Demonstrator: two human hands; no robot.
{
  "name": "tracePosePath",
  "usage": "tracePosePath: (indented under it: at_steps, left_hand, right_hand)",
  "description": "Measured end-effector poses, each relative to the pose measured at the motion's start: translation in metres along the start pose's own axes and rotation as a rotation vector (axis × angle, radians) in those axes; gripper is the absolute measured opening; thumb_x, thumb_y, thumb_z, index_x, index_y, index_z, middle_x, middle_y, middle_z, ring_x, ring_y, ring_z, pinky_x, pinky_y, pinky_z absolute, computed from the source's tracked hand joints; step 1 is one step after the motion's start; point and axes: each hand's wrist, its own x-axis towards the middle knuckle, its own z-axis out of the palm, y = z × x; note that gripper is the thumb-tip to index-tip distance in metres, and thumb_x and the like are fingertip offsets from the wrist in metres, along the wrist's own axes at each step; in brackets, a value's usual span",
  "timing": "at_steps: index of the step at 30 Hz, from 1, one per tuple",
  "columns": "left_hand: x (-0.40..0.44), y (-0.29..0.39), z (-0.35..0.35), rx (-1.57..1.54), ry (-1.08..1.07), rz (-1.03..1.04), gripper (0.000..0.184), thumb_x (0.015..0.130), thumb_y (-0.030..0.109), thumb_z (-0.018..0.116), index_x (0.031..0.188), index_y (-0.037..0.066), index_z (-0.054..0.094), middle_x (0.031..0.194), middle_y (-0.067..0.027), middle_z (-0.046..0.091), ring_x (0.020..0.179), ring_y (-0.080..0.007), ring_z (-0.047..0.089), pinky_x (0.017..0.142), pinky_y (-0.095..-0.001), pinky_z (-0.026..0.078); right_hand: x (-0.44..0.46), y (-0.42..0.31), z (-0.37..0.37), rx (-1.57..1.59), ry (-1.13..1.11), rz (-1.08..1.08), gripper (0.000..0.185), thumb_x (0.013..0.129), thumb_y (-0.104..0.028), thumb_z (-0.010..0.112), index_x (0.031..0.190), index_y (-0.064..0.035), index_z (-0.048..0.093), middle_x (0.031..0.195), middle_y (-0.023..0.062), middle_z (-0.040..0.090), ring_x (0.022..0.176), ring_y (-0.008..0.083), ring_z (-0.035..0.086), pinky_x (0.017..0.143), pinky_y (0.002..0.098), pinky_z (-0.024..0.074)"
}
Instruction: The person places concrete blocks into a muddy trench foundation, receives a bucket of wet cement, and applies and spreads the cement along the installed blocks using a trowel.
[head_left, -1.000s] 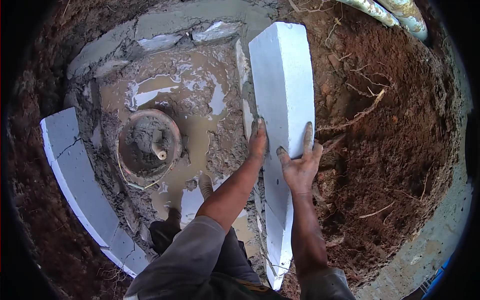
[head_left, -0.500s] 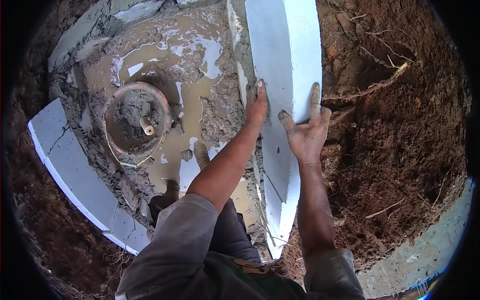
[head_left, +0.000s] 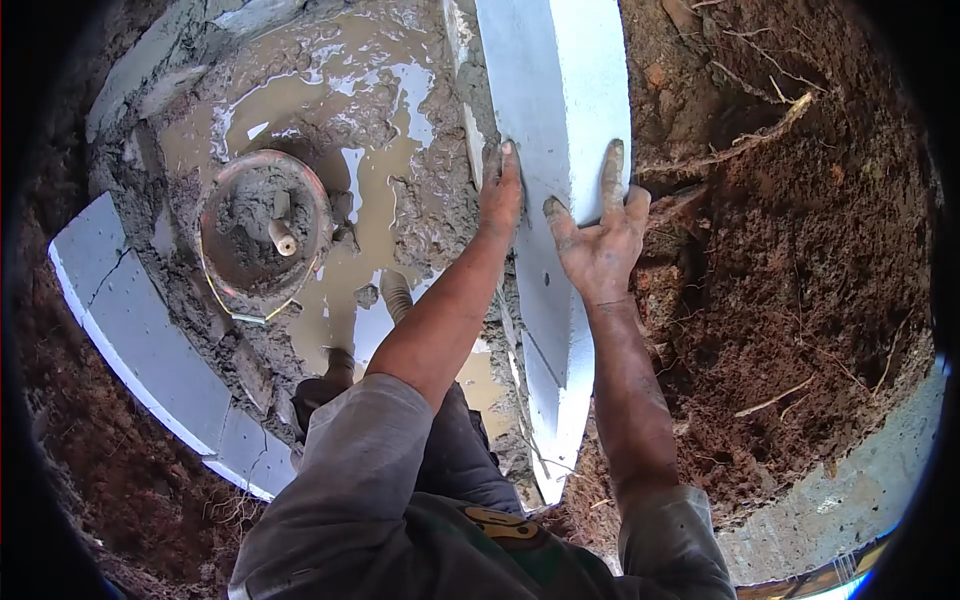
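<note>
A long, pale grey concrete slab (head_left: 535, 110) with a curved outer edge runs up the middle of the view. My left hand (head_left: 502, 192) holds its left edge, the fingers pointing away from me. On the slab's right edge is my right hand (head_left: 603, 238), its thumb and one finger stretched apart against the pale side and the other fingers bent at the edge. Left of the slab, in wet mud, sits a round bucket (head_left: 325, 225) with mortar inside and a tool's handle (head_left: 283, 240) sticking up.
Muddy water (head_left: 375, 215) pools around my feet and the bucket. A cracked curved slab (head_left: 140, 320) lies at the left. Brown soil (head_left: 760, 300) with a protruding root (head_left: 770, 132) rises at the right. A concrete rim (head_left: 850, 510) curves along the lower right.
My view has shifted slightly, so the slab, bucket and hands appear a little higher and further left. Both hands keep about the same places on the slab.
</note>
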Motion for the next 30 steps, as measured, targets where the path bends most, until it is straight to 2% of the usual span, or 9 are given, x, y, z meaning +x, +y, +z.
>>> tracePosePath:
  at_steps: [7, 10, 11, 14, 17, 20, 23, 26, 30]
  left_hand:
    - [0.005, -0.013, 0.009, 0.064, 0.012, 0.081, 0.077, 0.091, 0.060, 0.028, 0.138, -0.001, 0.031, 0.143, -0.0200, 0.031, 0.133, -0.0329, 0.027, 0.110, -0.0348, 0.019]
    - [-0.005, -0.001, 0.013, 0.081, 0.050, 0.079, 0.077, 0.090, 0.063, 0.026, 0.137, 0.002, 0.035, 0.135, -0.0166, 0.042, 0.123, -0.0274, 0.039, 0.103, -0.0330, 0.028]
    - [-0.003, 0.001, 0.015, 0.069, 0.074, 0.106, 0.076, 0.091, 0.059, 0.029, 0.135, -0.003, 0.035, 0.139, -0.0223, 0.036, 0.129, -0.0340, 0.033, 0.107, -0.0361, 0.024]
    - [-0.006, 0.004, 0.011, 0.103, -0.002, 0.031, 0.078, 0.091, 0.060, 0.027, 0.134, -0.003, 0.037, 0.136, -0.0228, 0.040, 0.126, -0.0355, 0.037, 0.105, -0.0375, 0.026]
    - [-0.003, -0.003, 0.015, 0.130, 0.089, 0.010, 0.080, 0.089, 0.063, 0.024, 0.134, -0.003, 0.038, 0.135, -0.0237, 0.041, 0.125, -0.0369, 0.038, 0.105, -0.0387, 0.027]
    - [0.000, -0.010, 0.019, 0.160, 0.147, 0.109, 0.083, 0.089, 0.065, 0.022, 0.134, -0.002, 0.037, 0.134, -0.0245, 0.042, 0.123, -0.0382, 0.040, 0.105, -0.0393, 0.028]
    - [-0.002, -0.007, 0.017, 0.024, -0.005, 0.033, 0.083, 0.088, 0.065, 0.022, 0.135, -0.002, 0.035, 0.135, -0.0239, 0.041, 0.125, -0.0372, 0.038, 0.105, -0.0382, 0.027]
    - [-0.005, -0.003, 0.008, -0.131, -0.098, 0.061, 0.074, 0.092, 0.059, 0.030, 0.138, 0.001, 0.033, 0.132, -0.0149, 0.044, 0.119, -0.0239, 0.042, 0.102, -0.0317, 0.029]
    - [-0.002, -0.005, 0.003, 0.166, -0.061, -0.006, 0.087, 0.087, 0.068, 0.024, 0.137, -0.003, 0.031, 0.139, -0.0238, 0.036, 0.129, -0.0360, 0.033, 0.107, -0.0380, 0.023]
  right_hand:
    - [0.006, 0.003, -0.004, -0.041, -0.056, 0.001, 0.091, 0.066, -0.026, 0.073, 0.143, -0.0084, 0.027, 0.092, 0.0176, 0.041, 0.084, 0.0326, 0.045, 0.075, 0.0418, 0.0412]
    - [0.006, 0.007, -0.004, -0.038, -0.053, -0.021, 0.090, 0.066, -0.028, 0.071, 0.143, -0.0084, 0.028, 0.092, 0.0180, 0.041, 0.085, 0.0333, 0.045, 0.075, 0.0428, 0.0408]
    - [0.006, 0.006, -0.004, -0.042, -0.048, -0.015, 0.090, 0.066, -0.029, 0.071, 0.142, -0.0081, 0.028, 0.092, 0.0183, 0.041, 0.084, 0.0339, 0.044, 0.076, 0.0432, 0.0404]
    - [0.007, 0.006, -0.005, -0.055, -0.039, -0.032, 0.090, 0.066, -0.029, 0.071, 0.142, -0.0072, 0.028, 0.092, 0.0186, 0.040, 0.084, 0.0339, 0.044, 0.076, 0.0428, 0.0403]
    - [0.007, 0.006, -0.005, -0.056, -0.034, -0.046, 0.090, 0.065, -0.029, 0.071, 0.142, -0.0061, 0.028, 0.091, 0.0187, 0.040, 0.084, 0.0341, 0.044, 0.076, 0.0431, 0.0401]
    - [0.008, 0.007, -0.004, -0.033, -0.052, -0.033, 0.090, 0.065, -0.028, 0.071, 0.141, -0.0053, 0.029, 0.091, 0.0187, 0.040, 0.085, 0.0346, 0.044, 0.076, 0.0435, 0.0401]
    - [0.007, 0.008, -0.004, -0.039, -0.038, -0.059, 0.090, 0.065, -0.028, 0.071, 0.141, -0.0050, 0.029, 0.091, 0.0187, 0.040, 0.084, 0.0347, 0.044, 0.076, 0.0436, 0.0401]
    - [0.006, 0.005, -0.005, -0.064, -0.017, -0.063, 0.095, 0.063, -0.023, 0.074, 0.143, -0.0068, 0.026, 0.092, 0.0168, 0.041, 0.082, 0.0317, 0.045, 0.074, 0.0405, 0.0406]
    - [0.006, 0.006, -0.002, -0.058, -0.014, -0.058, 0.094, 0.063, -0.023, 0.074, 0.143, -0.0075, 0.026, 0.092, 0.0168, 0.041, 0.082, 0.0319, 0.045, 0.074, 0.0401, 0.0410]
